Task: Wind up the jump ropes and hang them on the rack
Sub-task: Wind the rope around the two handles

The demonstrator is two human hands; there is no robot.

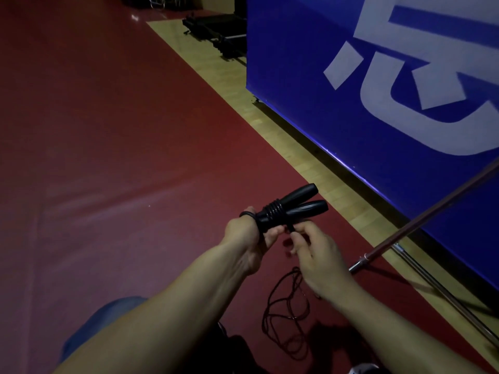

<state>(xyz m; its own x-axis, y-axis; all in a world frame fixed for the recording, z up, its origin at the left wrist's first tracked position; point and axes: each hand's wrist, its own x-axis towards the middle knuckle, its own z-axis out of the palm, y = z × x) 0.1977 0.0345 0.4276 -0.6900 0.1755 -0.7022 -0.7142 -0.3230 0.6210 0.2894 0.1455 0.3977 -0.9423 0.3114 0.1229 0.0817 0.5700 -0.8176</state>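
Two black jump rope handles [294, 206] lie side by side, pointing up and to the right, with several turns of black cord wrapped round their middle. My left hand [251, 238] grips their lower ends, and a loop of cord sits over its thumb. Just to the right, my right hand [316, 249] pinches the cord right below the handles. The loose rest of the cord [286, 314] hangs down and lies in loops on the red floor beneath my hands.
A big blue panel with white lettering [378, 76] stands at the right on a strip of wooden floor [216, 76]. A slanted metal bar with a foot [405, 233] leans in front of it. Dark equipment [216, 31] lies at the far end. My knee [108, 319] shows at the lower left.
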